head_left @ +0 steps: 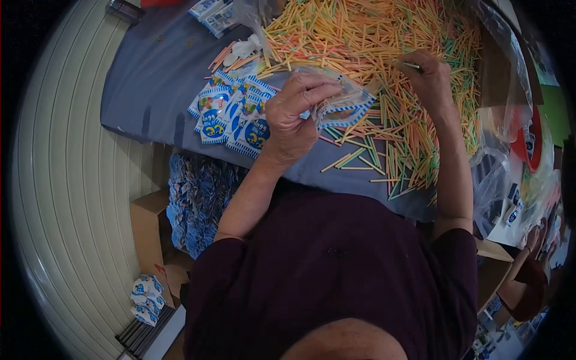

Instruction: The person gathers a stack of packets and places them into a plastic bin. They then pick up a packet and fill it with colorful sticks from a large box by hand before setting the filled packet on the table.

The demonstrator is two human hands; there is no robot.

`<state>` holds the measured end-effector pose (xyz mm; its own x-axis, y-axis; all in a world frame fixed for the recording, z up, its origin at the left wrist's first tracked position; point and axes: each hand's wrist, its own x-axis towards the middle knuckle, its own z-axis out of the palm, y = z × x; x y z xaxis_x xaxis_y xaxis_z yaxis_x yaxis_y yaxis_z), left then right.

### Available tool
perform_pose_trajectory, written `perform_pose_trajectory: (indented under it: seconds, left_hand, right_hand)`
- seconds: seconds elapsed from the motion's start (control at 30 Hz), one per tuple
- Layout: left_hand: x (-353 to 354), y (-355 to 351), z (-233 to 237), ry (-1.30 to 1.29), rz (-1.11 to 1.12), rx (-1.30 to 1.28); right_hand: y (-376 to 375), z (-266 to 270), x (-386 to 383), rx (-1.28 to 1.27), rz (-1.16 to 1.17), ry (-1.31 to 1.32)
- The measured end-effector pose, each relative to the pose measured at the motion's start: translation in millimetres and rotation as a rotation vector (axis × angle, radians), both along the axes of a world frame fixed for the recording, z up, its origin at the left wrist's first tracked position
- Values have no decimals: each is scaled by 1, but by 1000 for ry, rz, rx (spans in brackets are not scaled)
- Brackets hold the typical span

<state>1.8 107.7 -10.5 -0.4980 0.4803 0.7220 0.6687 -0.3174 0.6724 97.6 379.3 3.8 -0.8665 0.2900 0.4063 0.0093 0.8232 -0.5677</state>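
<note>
My left hand [295, 114] is closed on a clear plastic packet [351, 114] with blue-and-white striped edges; its mouth gapes toward the right. To the right, my right hand [429, 78] pinches a pale green stick [411, 65] above a large heap of thin coloured sticks [354, 30], mostly yellow, orange and green. Whether more sticks are in its fingers is hidden. Left of my left hand lies a cluster of printed blue-and-white packets [231, 114], overlapping one another on the grey cloth-covered table [156, 90].
Loose sticks [360, 159] are scattered near the table's front edge. A crumpled white wrapper [243, 49] lies behind the packets. Below the table stand a cardboard box [147, 225] and a blue bundle [201, 204]. Another person's arm [516, 270] shows at far right.
</note>
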Motion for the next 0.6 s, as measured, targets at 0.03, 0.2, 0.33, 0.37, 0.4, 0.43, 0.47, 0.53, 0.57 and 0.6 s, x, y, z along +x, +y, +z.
perform_pose_trajectory:
  seconds: [0.03,0.2,0.33,0.37,0.4,0.43,0.47,0.53,0.57,0.6]
  left_hand:
    - [0,1,-2,21,13,-11]
    - [5,8,-6,-20,65,-67]
    - [10,13,-2,-2,73,-146]
    - [11,15,-1,-3,67,-140]
    - [12,17,0,-7,56,-132]
    - [13,18,1,-12,48,-125]
    - [15,18,2,-14,50,-119]
    - [16,14,2,6,41,-196]
    - [15,13,1,4,49,-196]
    - [14,12,-2,28,58,-192]
  right_hand:
    - [1,1,1,9,5,-25]
    - [-33,53,21,-375,130,235]
    - [-67,94,31,-175,414,444]
    - [-74,95,31,-148,447,409]
    - [-80,94,30,-141,445,407]
    - [-85,90,29,-44,405,352]
    - [-87,87,28,50,369,297]
    - [-86,84,27,51,331,274]
    - [-81,82,28,63,353,299]
    - [-78,80,28,74,375,324]
